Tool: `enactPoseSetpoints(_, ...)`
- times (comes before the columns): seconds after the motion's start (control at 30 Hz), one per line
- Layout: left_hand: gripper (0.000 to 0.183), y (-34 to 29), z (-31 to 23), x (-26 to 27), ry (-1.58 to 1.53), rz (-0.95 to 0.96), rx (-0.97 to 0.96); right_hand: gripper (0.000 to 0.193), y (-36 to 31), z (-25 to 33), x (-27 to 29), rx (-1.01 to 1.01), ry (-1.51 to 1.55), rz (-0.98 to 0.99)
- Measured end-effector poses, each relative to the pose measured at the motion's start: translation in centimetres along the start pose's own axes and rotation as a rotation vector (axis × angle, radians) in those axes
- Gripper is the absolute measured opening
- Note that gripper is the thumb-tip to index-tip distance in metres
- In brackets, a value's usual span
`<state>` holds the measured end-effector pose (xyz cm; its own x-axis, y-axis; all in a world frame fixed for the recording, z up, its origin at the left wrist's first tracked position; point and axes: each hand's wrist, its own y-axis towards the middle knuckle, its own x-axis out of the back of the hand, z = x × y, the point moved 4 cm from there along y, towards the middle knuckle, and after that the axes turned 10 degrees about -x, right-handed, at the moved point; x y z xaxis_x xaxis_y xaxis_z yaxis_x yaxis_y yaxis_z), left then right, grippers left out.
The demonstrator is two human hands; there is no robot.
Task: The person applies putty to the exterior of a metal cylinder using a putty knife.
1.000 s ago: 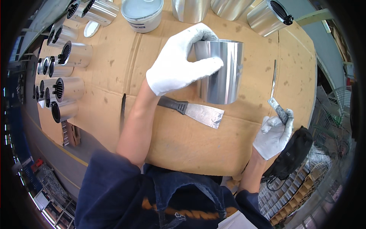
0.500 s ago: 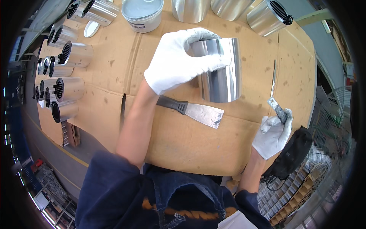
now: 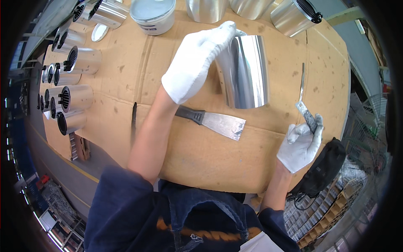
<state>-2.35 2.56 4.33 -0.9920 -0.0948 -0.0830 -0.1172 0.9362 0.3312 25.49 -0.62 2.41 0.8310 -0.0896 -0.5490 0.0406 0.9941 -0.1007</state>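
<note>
My left hand (image 3: 197, 63), in a white glove, grips the far rim of a shiny metal cylinder (image 3: 247, 75). The cylinder's curved side is toward me, tilted a little; part of its far end is hidden by the glove. In my gloved right hand (image 3: 299, 145), fingers closed, is a narrow-bladed tool (image 3: 308, 116) with a mottled grey handle, its thin blade pointing away from me. Between the hands, nearer to me than the cylinder, a wide scraper (image 3: 222, 125) with a black handle lies flat on the cardboard; my left forearm is just beside its handle end.
Cardboard (image 3: 210, 164) covers the table. Several metal cylinders with black slotted ends (image 3: 79, 97) stand or lie at the left. A lidded white bucket (image 3: 153, 19) and more metal cylinders (image 3: 205, 10) line the far edge. A black pouch (image 3: 321, 168) hangs by the right edge.
My left hand has shifted its grip from around the cylinder's side to its far rim, and the cylinder has turned and moved slightly away. My right hand has barely moved.
</note>
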Motion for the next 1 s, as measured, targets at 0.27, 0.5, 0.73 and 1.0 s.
enactPoseSetpoints(0.27,0.03,0.9,-1.8,-1.5,0.148,0.06,0.064,0.038,1.5,0.9,-2.5,0.017,0.084,0.004)
enactPoseSetpoints(0.5,0.036,1.1,-1.1,-2.3,0.191,0.069,0.134,0.037,4.4,-0.7,-4.4,-0.023,0.109,0.174)
enactPoseSetpoints(0.73,0.053,1.2,-1.8,-3.0,0.443,0.149,-0.098,0.037,5.8,-0.9,-5.0,-0.046,0.244,0.102)
enactPoseSetpoints(1.0,0.019,0.7,-1.0,-2.8,0.224,-0.012,0.004,0.037,3.7,-1.5,-4.4,-0.094,0.075,0.124)
